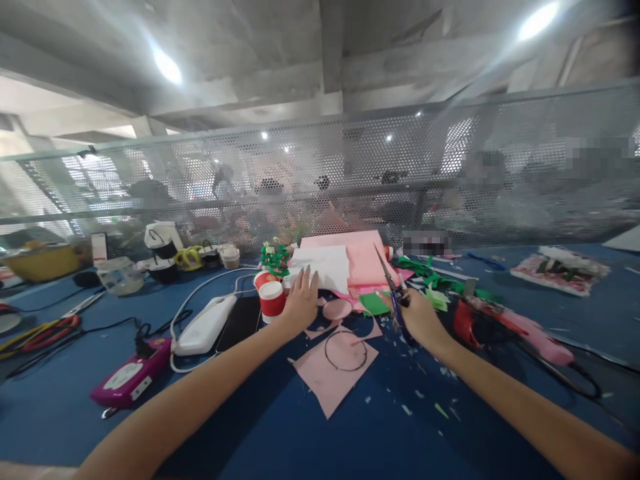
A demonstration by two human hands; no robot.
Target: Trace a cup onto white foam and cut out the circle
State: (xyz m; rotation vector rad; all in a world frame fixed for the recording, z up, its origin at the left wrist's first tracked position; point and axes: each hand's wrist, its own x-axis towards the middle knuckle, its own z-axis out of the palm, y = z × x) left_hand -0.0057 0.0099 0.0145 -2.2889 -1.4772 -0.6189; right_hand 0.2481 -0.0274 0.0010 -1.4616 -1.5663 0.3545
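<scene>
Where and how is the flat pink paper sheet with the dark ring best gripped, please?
Probably pinch the pink paper sheet by its pointed near corner, coming from the near side: that corner lies uncovered, while pink paper cuttings crowd the far edge.

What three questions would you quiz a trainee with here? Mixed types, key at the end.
1. What does the right hand hold?
2. True or false: the green paper is nearer the right hand than the left hand.
3. The left hand's fingers lie over: a) the black phone, b) the white sheet, c) the purple power strip?

Key: 1. Scissors. 2. True. 3. b.
</scene>
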